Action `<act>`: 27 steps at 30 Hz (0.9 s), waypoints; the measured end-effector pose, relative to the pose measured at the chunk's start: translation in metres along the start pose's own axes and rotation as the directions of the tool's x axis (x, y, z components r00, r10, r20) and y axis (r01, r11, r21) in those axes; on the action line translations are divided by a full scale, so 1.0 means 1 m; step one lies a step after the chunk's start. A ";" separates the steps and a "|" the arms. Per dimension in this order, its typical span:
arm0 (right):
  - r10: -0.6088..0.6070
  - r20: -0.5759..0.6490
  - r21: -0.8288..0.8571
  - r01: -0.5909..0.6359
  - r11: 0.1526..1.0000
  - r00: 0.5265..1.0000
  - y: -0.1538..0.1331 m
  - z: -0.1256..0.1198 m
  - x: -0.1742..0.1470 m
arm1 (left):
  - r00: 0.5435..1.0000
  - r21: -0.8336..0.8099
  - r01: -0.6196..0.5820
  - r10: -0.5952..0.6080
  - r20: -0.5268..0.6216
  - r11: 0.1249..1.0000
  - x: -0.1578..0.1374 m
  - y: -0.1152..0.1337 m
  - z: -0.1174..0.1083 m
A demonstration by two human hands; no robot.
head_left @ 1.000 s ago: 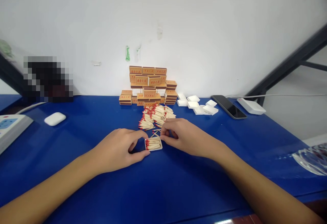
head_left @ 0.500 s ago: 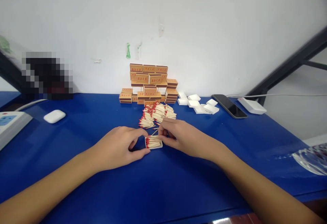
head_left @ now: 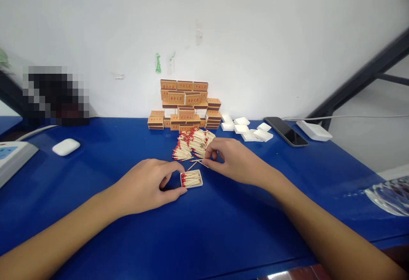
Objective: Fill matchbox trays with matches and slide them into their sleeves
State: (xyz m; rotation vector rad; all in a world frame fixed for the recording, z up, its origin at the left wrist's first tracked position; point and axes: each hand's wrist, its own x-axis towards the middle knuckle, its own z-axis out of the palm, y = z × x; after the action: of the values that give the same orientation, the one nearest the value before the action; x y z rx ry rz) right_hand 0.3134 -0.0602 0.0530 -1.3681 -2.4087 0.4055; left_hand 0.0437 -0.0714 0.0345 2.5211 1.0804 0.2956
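A small white matchbox tray (head_left: 200,183) lies on the blue table, with a layer of red-tipped matches (head_left: 191,179) inside. My left hand (head_left: 156,185) has its thumb and index finger at the two long sides of the tray's left end, steadying it. My right hand (head_left: 225,158) is just beyond the tray's right end, at the near edge of a heap of matches (head_left: 194,141). Its thumb and fingers come together at a loose match (head_left: 203,165); the fingertips are partly hidden. Another loose match (head_left: 192,166) lies between the tray and the heap.
Printed matchboxes (head_left: 185,99) are stacked against the wall behind the heap. Several white trays (head_left: 247,133) lie right of them, then a phone (head_left: 286,131) and a white box (head_left: 315,131). At left are a white earbud case (head_left: 66,147) and a power strip (head_left: 15,158).
My right hand has moved from the tray's right end up and right to the heap's near edge, uncovering the matches in the tray. My left hand stays at the tray.
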 end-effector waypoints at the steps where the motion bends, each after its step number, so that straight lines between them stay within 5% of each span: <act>1: 0.013 0.015 -0.003 -0.013 1.000 1.000 -0.001 0.003 0.000 | 1.000 -0.003 -0.007 0.007 0.006 1.000 0.000 0.001 0.000; 7: 0.100 0.089 -0.047 -0.096 0.994 0.991 -0.008 0.015 0.001 | 0.999 -0.015 -0.032 0.033 0.019 0.999 -0.002 0.003 0.000; 14: 0.095 0.117 -0.118 -0.081 0.990 0.989 -0.011 -0.008 -0.007 | 1.000 -0.016 -0.029 0.029 -0.004 0.999 -0.001 0.003 0.000; 27: -0.034 0.209 -0.128 0.061 0.990 0.977 -0.046 0.014 -0.010 | 1.000 -0.019 -0.021 0.022 0.017 1.000 0.000 0.003 0.000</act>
State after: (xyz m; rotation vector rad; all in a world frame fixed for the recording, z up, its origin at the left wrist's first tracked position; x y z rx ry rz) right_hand 0.2773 -0.0929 0.0577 -1.3809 -2.6760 0.3980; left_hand 0.0460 -0.0733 0.0362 2.5152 1.0395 0.2877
